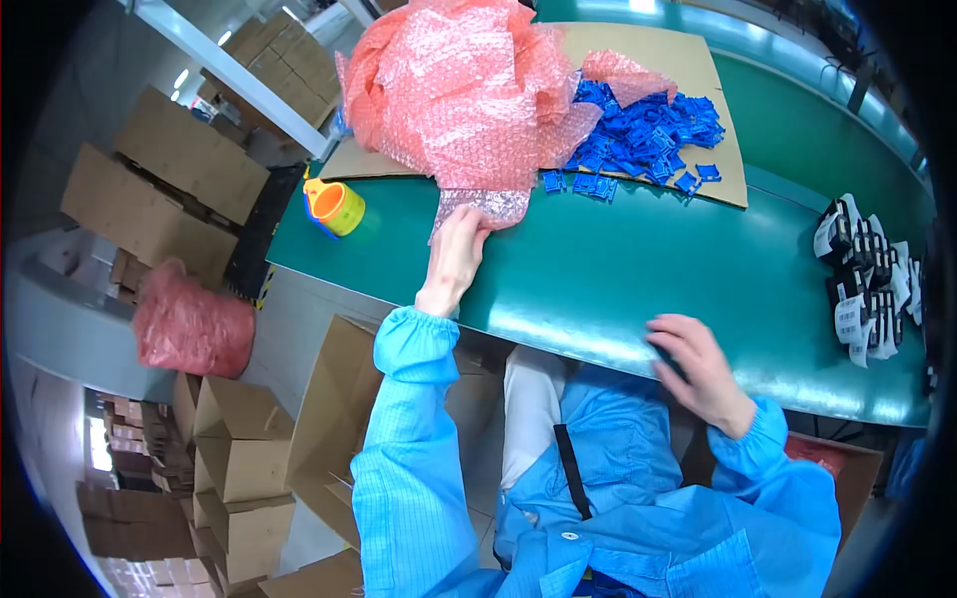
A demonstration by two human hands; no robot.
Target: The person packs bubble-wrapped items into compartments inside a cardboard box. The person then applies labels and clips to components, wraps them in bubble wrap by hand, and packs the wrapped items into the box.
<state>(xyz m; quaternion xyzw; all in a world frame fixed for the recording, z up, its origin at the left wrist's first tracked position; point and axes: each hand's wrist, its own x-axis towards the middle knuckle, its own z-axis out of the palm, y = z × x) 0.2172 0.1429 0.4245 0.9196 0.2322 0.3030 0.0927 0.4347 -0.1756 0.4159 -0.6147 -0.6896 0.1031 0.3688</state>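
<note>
My left hand (454, 257) is closed on the lower edge of a piece of bubble wrap (488, 203) at the near side of the green table. Above it rises a big heap of pink bubble wrap (439, 85). Over the table's front edge hovers my right hand (703, 374), fingers apart and bent a little, with nothing visible in it. A pile of small blue plastic parts (648, 135) lies on a cardboard sheet (698, 60) to the right of the heap, and a few parts have spilled onto the table.
A tape dispenser with a yellow roll (341, 208) stands at the table's left end. Black packs with white labels (862, 284) are stacked at the right. Open cardboard boxes (244, 453) and a pink wrapped bundle (194, 324) occupy the floor on the left.
</note>
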